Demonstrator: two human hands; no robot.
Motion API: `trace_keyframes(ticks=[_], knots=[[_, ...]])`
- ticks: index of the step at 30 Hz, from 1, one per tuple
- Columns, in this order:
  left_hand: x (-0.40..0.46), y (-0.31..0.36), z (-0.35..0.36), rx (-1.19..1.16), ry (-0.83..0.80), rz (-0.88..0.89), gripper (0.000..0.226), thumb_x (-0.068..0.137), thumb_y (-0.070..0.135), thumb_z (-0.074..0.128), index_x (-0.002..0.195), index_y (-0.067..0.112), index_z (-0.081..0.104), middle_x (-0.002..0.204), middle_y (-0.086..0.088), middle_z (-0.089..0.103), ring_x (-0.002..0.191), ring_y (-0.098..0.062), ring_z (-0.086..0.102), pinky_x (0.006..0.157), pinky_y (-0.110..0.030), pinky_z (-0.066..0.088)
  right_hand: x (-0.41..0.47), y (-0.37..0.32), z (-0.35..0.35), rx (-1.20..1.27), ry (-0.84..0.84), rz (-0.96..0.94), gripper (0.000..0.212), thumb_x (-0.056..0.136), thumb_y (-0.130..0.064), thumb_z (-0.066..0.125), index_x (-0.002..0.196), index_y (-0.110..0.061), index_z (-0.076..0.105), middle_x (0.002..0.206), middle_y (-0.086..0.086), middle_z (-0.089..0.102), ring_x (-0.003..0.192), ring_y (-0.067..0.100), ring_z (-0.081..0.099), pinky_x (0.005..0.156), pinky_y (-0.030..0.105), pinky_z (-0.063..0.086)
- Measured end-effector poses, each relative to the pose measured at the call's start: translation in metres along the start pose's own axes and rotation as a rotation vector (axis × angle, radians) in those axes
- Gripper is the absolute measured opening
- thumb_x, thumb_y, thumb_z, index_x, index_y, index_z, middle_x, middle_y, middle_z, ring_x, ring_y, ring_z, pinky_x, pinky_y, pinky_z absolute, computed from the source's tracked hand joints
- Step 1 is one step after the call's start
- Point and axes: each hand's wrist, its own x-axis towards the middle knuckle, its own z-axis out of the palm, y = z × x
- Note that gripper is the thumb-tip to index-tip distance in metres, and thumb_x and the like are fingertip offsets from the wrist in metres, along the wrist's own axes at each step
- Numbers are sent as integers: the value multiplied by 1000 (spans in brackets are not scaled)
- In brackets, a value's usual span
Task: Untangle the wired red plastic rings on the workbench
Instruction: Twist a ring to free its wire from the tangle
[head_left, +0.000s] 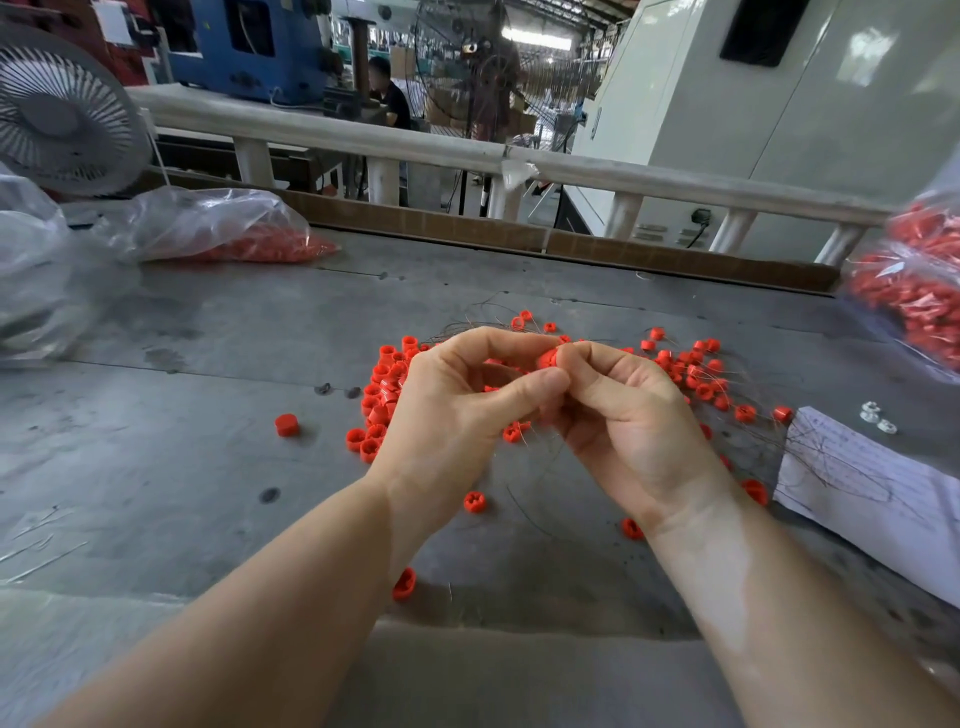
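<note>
Your left hand (457, 410) and right hand (618, 415) meet above the workbench (182, 415), fingertips of both pinching one red ring (546, 358) between them; loose wired rings (696, 371) lie scattered just beyond and beside your knuckles.

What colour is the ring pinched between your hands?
Red, an orange-red plastic ring pinched between the left hand and right hand, seen in the head view.

Grey workbench (208, 457): scattered red rings (382, 387), thin wires (524, 506), plastic bags (218, 226), paper sheet (862, 483).
</note>
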Motion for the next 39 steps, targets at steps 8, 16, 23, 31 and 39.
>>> trace_keyframes(ticks=[8, 16, 23, 31, 39], knots=[[-1, 2, 5, 139, 89, 118, 23, 61, 23, 73, 83, 15, 71, 81, -9, 66, 63, -8, 65, 60, -18, 51, -2, 3, 1, -65, -32, 46, 22, 83, -27, 51, 79, -10, 64, 56, -5, 51, 57, 6, 47, 56, 19, 40], [-2, 2, 5, 174, 99, 170, 19, 64, 24, 72, 83, 18, 71, 80, -3, 63, 64, -12, 66, 60, -21, 52, -2, 2, 6, -85, -4, -17, 24, 91, -24, 52, 86, -9, 70, 54, -5, 48, 51, 3, 44, 50, 15, 39], [-2, -1, 6, 276, 99, 212, 14, 68, 29, 68, 82, 29, 70, 81, 7, 62, 66, -1, 59, 63, -15, 47, -1, 2, 9, -122, 37, -19, 30, 89, -20, 46, 94, 7, 59, 48, -8, 52, 45, 3, 49, 46, 13, 41], [-1, -2, 3, -28, 26, 26, 26, 69, 22, 68, 90, 7, 72, 74, -3, 71, 67, -14, 68, 65, -23, 55, 0, 2, 3, 5, 26, -1, 24, 80, -22, 55, 80, -7, 73, 54, -3, 57, 50, 5, 54, 50, 17, 47], [0, -4, 1, -68, -3, 45, 20, 63, 20, 71, 81, 14, 71, 74, -1, 72, 70, -10, 68, 66, -19, 53, -2, -1, 1, -30, 69, -11, 10, 63, -21, 66, 56, -14, 68, 49, -1, 54, 46, 8, 52, 43, 16, 40]])
